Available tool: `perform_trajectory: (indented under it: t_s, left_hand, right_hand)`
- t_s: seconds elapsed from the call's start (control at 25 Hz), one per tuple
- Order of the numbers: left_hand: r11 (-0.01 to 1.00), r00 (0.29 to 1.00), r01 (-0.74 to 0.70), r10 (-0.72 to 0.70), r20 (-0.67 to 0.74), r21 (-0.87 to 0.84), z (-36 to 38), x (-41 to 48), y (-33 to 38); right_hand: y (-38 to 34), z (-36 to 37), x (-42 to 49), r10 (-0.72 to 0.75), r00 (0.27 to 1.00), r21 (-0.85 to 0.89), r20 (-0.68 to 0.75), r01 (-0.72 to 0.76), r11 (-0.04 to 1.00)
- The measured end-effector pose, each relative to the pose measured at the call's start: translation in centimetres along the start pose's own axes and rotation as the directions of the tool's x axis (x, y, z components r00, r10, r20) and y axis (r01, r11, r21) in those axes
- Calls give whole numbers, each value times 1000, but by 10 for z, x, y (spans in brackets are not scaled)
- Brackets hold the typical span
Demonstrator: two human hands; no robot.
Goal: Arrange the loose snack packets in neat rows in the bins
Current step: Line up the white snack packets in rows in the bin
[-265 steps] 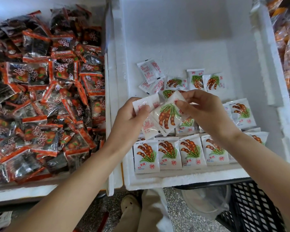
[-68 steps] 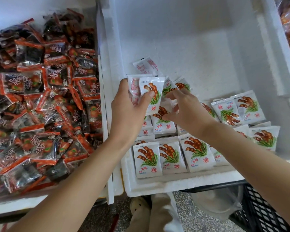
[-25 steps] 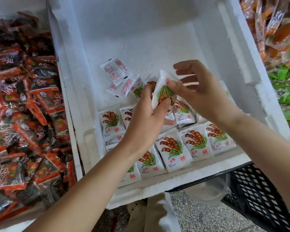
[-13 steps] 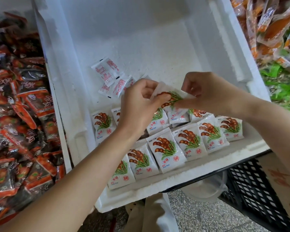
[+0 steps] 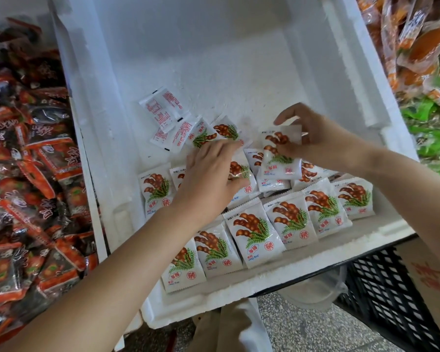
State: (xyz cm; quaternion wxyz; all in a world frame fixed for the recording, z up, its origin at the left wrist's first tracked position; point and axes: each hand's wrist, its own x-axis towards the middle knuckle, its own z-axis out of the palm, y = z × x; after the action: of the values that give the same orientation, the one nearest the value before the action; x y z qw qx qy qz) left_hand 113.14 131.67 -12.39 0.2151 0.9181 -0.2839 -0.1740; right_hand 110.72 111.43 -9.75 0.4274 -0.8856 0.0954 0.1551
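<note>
Starting at the far left, what fills that bin?

— A loose heap of orange-and-black packets, piled right up against the wall of the white foam bin.

And inside the foam one?

— Toward its left lie a few face-down packets, white with red print, overlapping each other. Just beside them two face-up packets sit askew on the bin floor.

Where is the left hand?

— The left hand is down in the middle of the bin. Its fingers are stretched and spread, lying on a second-row packet.

What lines the near wall?

— A front row of white packets printed with brown pods and green leaves. They sit side by side, edges slightly overlapping. The row behind is less even.

And the right hand?

— The right hand pinches one tamarind packet by its upper part, between thumb and fingers. The packet is face up over the right part of the second row. I cannot tell whether it touches the ones beneath.

Anything further right?

— Outside the bin there are orange bags at the top and green bags lower down. A black crate stands below the bin's near right corner.
</note>
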Motion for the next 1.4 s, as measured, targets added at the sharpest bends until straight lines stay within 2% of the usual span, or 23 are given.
perform_trajectory:
  t_s: [0.12, 0.28, 0.48, 0.64, 0.76, 0.84, 0.92, 1.08, 1.2, 1.28, 1.32, 1.4]
  left_hand:
    - [999, 997, -12, 9, 74, 35, 3, -2, -6]
    - [993, 994, -58, 47, 96, 106, 2, 0, -8]
    - [986, 990, -75, 56, 127, 149, 2, 0, -11]
    - [992, 989, -95, 85, 121, 83, 0, -1, -10]
    - [997, 998, -57, 57, 12, -49, -12, 4, -16]
    - [996, 996, 22, -30, -89, -90, -23, 16, -27]
    - [987, 977, 121, -137, -162, -102, -31, 33, -46]
    - [945, 938, 314, -324, -121, -97, -37, 64, -82]
    - [963, 956, 269, -264, -125, 24, -37, 71, -85]
    - [975, 965, 211, -197, -173, 67, -35, 69, -84]
    - [982, 965, 181, -167, -204, 54, -34, 67, -85]
    - [982, 940, 166, -184, -288, -87, -38, 63, -84]
  right_hand:
    - [6, 12, 9, -32, 991, -128, 132, 49, 991]
    - [14, 20, 14, -138, 986, -392, 99, 166, 905]
    - [14, 20, 16, -177, 979, -459, 101, 204, 865]
    - [11, 19, 15, -172, 977, -447, 122, 209, 870]
    - [2, 22, 22, -214, 977, -376, 25, 208, 903]
    - [-8, 26, 38, -202, 977, -336, -64, 170, 926]
    - [-18, 34, 58, -144, 987, -318, -67, 116, 941]
    - [-31, 54, 87, -12, 1000, -317, 21, 18, 948]
    - [-34, 56, 97, 68, 997, -163, 41, -61, 985]
    - [-34, 49, 98, 87, 996, -162, 23, -82, 983]
    - [-35, 45, 98, 73, 997, -176, -35, -78, 981]
    - [-36, 36, 96, 27, 979, -150, -202, -59, 987]
